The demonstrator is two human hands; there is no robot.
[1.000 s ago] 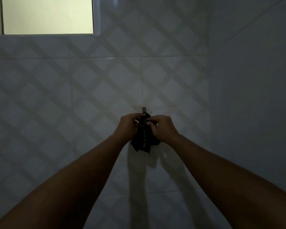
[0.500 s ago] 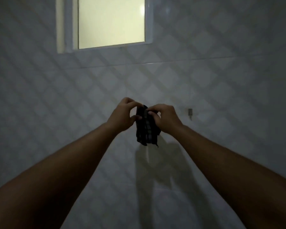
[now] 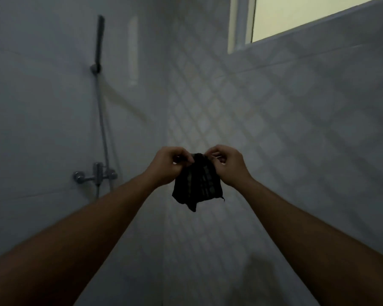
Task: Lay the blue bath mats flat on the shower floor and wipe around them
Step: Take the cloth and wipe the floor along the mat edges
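Left hand [image 3: 167, 165] and right hand [image 3: 229, 165] are up together at the centre of view, each pinching the top edge of the cloth [image 3: 197, 184] between thumb and curled fingers, knuckles almost meeting. That cloth is dark, with faint paler stripes, and it hangs bunched below the two grips, a ragged corner trailing toward 6 o'clock. It touches only the fingers.

Both forearms [image 3: 97, 221] reach in from 7 and 5 o'clock and close on that one spot.

Now the surroundings. At 10 o'clock a shower head [image 3: 100, 38] stands upright in its wall holder. Its hose [image 3: 103, 129] drops to the tap [image 3: 95, 175] at 9 o'clock, level with the hands and well apart from the left one. All of that is on the plain wall [image 3: 31, 107]. The view is blurred, so fine detail on the fittings is lost.

At 1 o'clock is the window [image 3: 307, 16], pale and bright, its lower frame edge slanting down to the left. Below it, the patterned wall [image 3: 274, 129] carries a diamond lattice across the right half.

The corner [image 3: 166, 96] where the two walls meet runs straight down behind the left hand. How far the cloth hangs from that corner I cannot tell. Open air shows beside the cloth at 3 o'clock and beneath it at 6. The only hardware sits off toward 9.
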